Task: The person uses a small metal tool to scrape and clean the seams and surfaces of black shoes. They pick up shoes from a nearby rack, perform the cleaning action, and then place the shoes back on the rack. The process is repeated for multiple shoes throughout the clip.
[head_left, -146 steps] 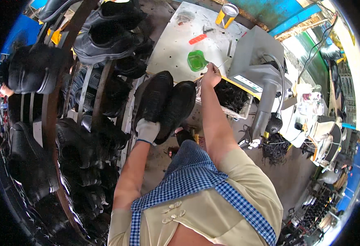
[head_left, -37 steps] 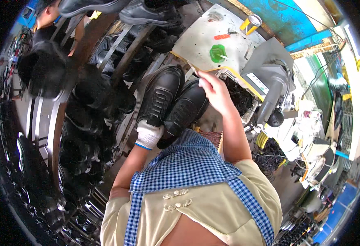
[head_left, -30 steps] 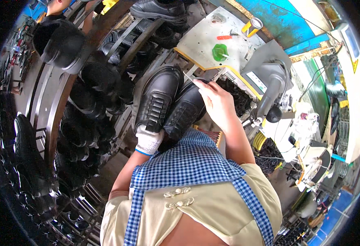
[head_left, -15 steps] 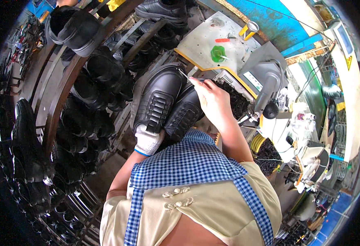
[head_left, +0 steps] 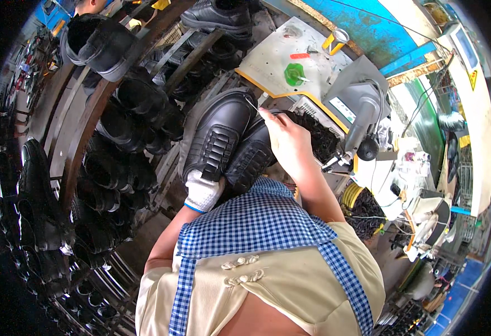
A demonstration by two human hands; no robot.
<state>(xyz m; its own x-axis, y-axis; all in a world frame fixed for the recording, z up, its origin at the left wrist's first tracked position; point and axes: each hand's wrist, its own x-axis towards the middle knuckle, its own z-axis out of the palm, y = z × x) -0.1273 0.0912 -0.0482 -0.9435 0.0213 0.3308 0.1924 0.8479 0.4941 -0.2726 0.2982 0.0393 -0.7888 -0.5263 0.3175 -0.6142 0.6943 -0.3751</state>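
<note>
My left hand, in a white knit glove with a blue cuff, grips the heel end of a black lace-up shoe. Its toe points away from me and its upper faces up. A second black shoe lies against its right side, partly over my blue checked apron. My bare right hand is closed on a thin, pale stick-like tool. The tool's tip reaches the right edge of the first shoe's toe; whether it touches cannot be made out. The left fingers are partly hidden beneath the shoe.
Racks with several black shoes fill the left. Ahead stands a white worktable bearing a green dish, a red piece and a yellow-and-white roll. A grey machine is at right. A person shows at far left.
My right hand and the tool have slid slightly down along the toe's right edge. The shoes have shifted a little to the right. At far left, more of the other person has come into view.
</note>
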